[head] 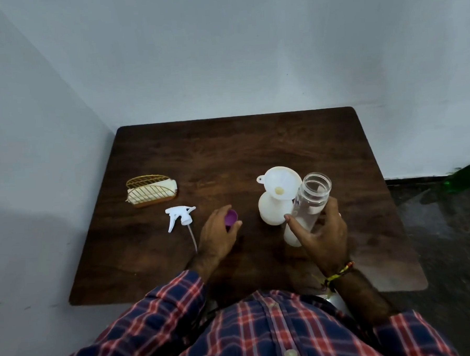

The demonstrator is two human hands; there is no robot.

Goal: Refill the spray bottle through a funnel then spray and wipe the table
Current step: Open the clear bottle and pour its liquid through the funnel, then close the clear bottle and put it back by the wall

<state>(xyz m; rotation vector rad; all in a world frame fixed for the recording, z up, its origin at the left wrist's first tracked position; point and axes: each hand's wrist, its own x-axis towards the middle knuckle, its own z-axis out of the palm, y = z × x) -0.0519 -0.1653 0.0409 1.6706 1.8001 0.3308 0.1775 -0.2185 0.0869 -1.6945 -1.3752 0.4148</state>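
Observation:
A white spray bottle body point(271, 211) stands on the brown table point(227, 151) with a white funnel point(281, 182) seated in its neck. My right hand point(323, 230) grips a clear open bottle point(309, 198), tilted, right beside the funnel; white liquid shows in its lower part. My left hand point(217, 234) holds a purple cap point(231, 217) low over the table. The white trigger sprayer head point(180, 217) with its dip tube lies flat to the left of that hand.
A gold wire holder point(150, 191) with a folded cream cloth stands at the table's left. The walls close in behind and on the left. A green object point(465, 179) lies on the dark floor at the far right.

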